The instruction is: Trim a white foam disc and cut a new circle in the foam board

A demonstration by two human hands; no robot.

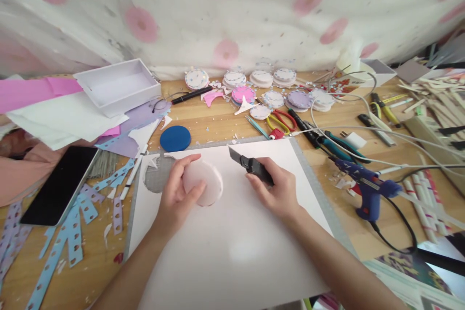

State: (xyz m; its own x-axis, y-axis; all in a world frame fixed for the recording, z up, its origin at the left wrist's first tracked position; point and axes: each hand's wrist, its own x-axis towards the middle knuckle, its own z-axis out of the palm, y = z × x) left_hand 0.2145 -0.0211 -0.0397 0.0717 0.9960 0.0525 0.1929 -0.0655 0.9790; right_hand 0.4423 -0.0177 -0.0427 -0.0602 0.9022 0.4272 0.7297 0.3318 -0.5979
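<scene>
Currently, the fingers of the left hand [175,199] grip a white disc [205,181], the thumb laid on its near face and the others curled around its left side and back. The disc is tilted over a glossy white board [232,256]. To the right of those fingers, apart from the disc, the fingers of the right hand [281,188] are wrapped about the black handle of a box cutter [256,168], its bare blade pointing leftward and away. Just left of the left fingers, a round cut-out in the board shows the grey cutting mat [154,177] below; a blue disc [175,138] lies just beyond them. Farther ahead of both sets of fingers, trimmed round pieces [285,75] in white, pink and lilac sit on the wooden desk [214,126], with red-and-yellow-handled scissors [291,117] nearer the right fingers. Well right of the right fingers rests a blue hot-glue gun [368,189]. Well left of the left fingers lie a smartphone [60,185] and punched paper strips [75,235], with an open white box [125,99] beyond.
</scene>
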